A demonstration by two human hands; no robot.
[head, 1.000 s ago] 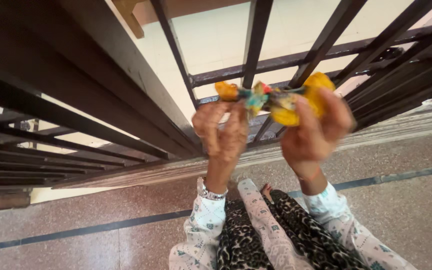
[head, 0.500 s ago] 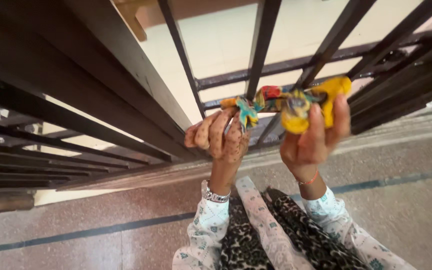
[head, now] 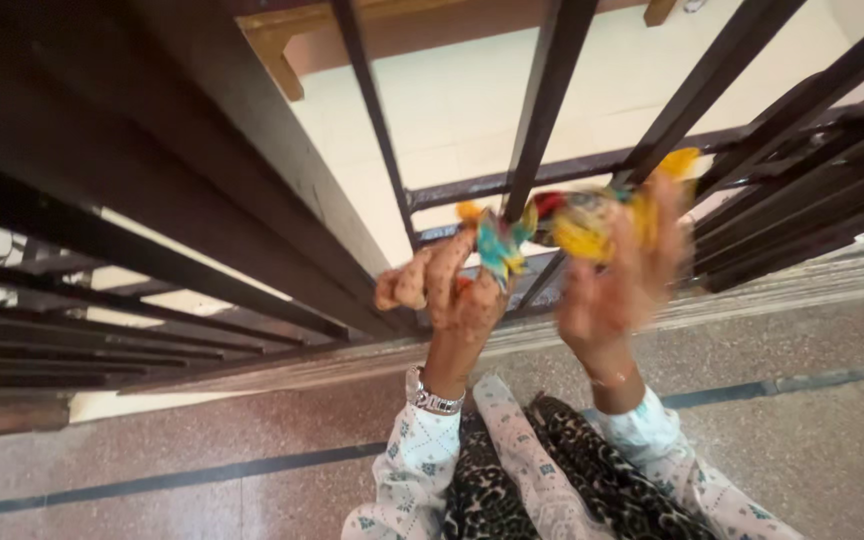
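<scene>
A: From the head camera, what have we got in our hands?

B: A strip of bright cloth [head: 552, 222], yellow, red and teal. Our left hand [head: 447, 290] pinches its teal end between thumb and fingertips, the other fingers curled. Our right hand [head: 617, 280] is blurred, so we cannot tell how tightly it closes, but the yellow bunch sits against its fingers and it seems to be holding that end.

A: How does the cloth lie between the two grips?

B: Its long axis runs nearly level, from the left grip across to the right grip, rising a little toward the right. A dark upright bar [head: 542, 120] of the metal grille [head: 752, 130] stands just behind the cloth's middle, between our two grips. Whether the cloth goes around the bar or only passes in front of it, we cannot tell.

A: Which hand is nearer the bar?

B: The left one; its fingertips are just beside the bar's foot, the right a bit farther off.

A: Anything else?

B: A wristwatch [head: 432, 396] below the left grip, patterned sleeves [head: 407, 470], and the speckled floor [head: 202, 450] underneath.
</scene>
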